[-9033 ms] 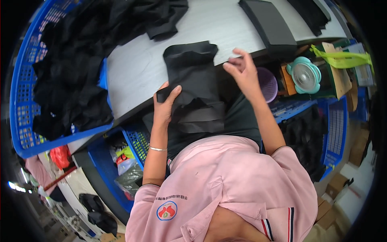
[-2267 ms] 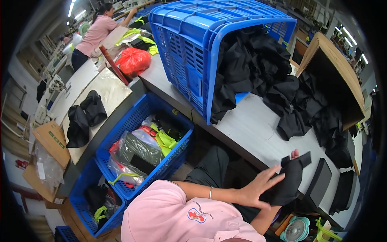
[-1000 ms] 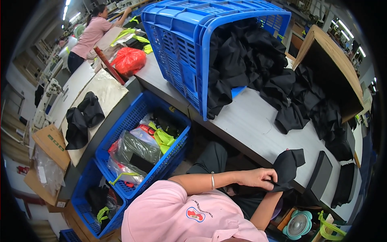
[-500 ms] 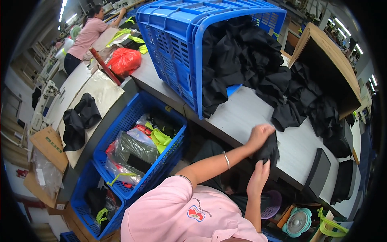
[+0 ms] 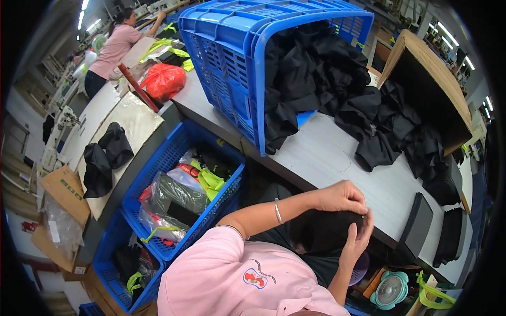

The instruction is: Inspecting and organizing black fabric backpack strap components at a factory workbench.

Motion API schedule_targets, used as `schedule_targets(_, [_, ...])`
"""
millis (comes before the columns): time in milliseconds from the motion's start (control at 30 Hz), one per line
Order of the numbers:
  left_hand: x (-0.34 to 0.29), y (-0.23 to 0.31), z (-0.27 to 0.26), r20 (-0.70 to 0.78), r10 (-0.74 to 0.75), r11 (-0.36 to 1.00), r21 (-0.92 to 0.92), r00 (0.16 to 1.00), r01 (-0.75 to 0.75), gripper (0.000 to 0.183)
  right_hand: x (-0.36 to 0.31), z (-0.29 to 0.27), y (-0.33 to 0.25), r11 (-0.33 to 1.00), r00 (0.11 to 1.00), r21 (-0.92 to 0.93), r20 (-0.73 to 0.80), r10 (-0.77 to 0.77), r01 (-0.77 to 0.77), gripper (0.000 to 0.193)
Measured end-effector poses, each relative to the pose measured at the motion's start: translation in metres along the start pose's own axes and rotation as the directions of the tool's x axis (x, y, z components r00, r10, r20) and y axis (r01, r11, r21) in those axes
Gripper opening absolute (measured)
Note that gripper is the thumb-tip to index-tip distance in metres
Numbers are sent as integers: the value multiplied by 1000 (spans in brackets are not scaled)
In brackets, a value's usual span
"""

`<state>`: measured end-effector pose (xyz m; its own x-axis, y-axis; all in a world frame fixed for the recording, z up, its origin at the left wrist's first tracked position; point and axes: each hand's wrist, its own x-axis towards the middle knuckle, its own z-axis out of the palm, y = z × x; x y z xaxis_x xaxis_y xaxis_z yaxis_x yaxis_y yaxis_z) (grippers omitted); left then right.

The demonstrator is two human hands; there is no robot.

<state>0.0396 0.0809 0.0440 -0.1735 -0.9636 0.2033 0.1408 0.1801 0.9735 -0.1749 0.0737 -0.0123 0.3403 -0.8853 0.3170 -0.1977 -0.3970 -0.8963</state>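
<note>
A black cloth piece hangs over my lap, just off the table's front edge. Its upper right corner lies between the closed fingertips of my left hand. Close beside it, my right hand grips the right edge, thumb on the near side and fingers behind. The two hands' fingertips nearly meet. Part of the cloth is hidden behind my left wrist. Beyond my hands, a heap of black cloth pieces spills from a tipped blue crate onto the grey table.
On the table's right stand stacked black pieces and an open cardboard box. Blue crates with bagged goods sit at left. A small turquoise fan is low at right. Another person works at far left.
My left hand has turned and come nearer, right beside the right hand. The black cloth has dropped from the table edge to over my lap and now spreads wider.
</note>
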Motion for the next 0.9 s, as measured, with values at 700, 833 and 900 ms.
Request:
schedule_targets(700, [-43,-30,-24,-15,-251,771,-607,968,191,24,31,-3,-36,638,713,485,686,148,-598,16])
schedule_targets(833, [-48,-41,-17,162,-277,706,-634,947,315,20,36,-9,-36,767,850,501,515,108,-401,15])
schedule_targets(900, [-52,-44,-4,382,-223,679,-599,897,424,18,42,-11,-37,786,862,490,497,102,-376,13])
